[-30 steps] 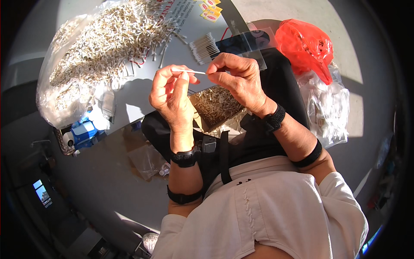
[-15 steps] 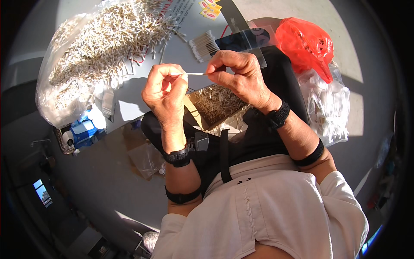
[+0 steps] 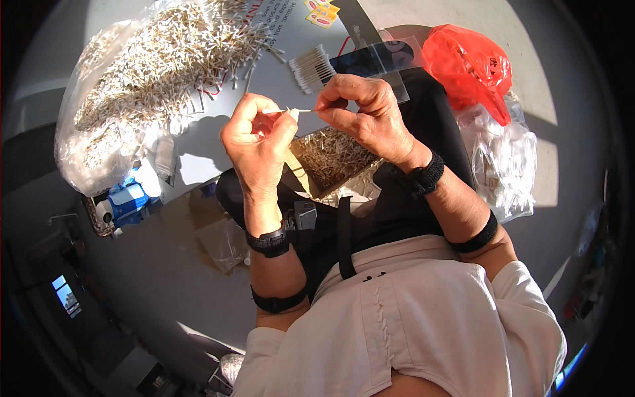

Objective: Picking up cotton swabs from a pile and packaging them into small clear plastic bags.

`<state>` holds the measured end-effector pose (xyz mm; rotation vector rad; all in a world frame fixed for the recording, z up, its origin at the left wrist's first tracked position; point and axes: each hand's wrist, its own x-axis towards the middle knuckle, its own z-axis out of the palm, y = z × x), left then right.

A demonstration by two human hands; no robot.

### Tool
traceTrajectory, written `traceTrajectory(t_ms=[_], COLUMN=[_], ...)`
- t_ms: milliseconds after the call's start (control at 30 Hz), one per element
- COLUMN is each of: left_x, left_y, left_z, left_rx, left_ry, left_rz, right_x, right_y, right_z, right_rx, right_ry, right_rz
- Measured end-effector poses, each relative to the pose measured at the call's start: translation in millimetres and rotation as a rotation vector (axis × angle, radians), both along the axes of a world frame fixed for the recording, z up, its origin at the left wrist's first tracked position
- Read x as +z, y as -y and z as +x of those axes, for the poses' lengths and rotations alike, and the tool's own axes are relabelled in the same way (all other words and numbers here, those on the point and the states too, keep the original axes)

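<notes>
A single cotton swab (image 3: pixel 304 110) is stretched level between my two hands, pinched near each end. My left hand (image 3: pixel 259 142) grips one end between thumb and forefinger. The thumb and forefinger of my right hand (image 3: pixel 367 119) close on the other end. Below them, on my lap, a cardboard box (image 3: pixel 301 171) holds many loose swabs (image 3: pixel 334 157). Just beyond my right hand, a neat row of swabs (image 3: pixel 312 70) lies side by side on the grey table (image 3: pixel 205 149).
At the far left, a big clear plastic bag (image 3: pixel 73 142) spills a heap of swabs (image 3: pixel 165 63). Yellow cards (image 3: pixel 322 13) lie at the back. On the right are a red plastic bag (image 3: pixel 466 69) and a clear bag of white items (image 3: pixel 499 165). A blue package (image 3: pixel 129 198) stands by the table edge.
My left hand has shifted slightly, its thumb moving inward along the swab toward my right hand. My right hand stays almost where it was, still pinching the other end.
</notes>
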<state>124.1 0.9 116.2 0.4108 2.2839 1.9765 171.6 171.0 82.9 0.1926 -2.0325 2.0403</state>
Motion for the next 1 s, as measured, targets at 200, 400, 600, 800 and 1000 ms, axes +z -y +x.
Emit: traceTrajectory(t_ms=[200,400,600,800,1000], left_x=[-6,-5,-3,-3,-8], left_y=[6,8,5,2,10], left_z=[-2,-1,2,4,2], left_rx=[-0.012,-0.004,-0.041,-0.07,0.01], left_ry=[-0.036,0.009,-0.016,-0.065,0.014], left_rz=[0.024,0.033,-0.03,-0.078,-0.001], right_x=[-2,-6,-13,-9,-15], right_y=[4,0,8,18,6], right_z=[2,-1,-12,-14,-8], right_rx=[0.044,0.132,-0.024,0.155,0.037], right_ry=[0.152,0.227,0.12,0.225,0.256], right_rz=[-0.16,-0.284,-0.125,-0.337,-0.311])
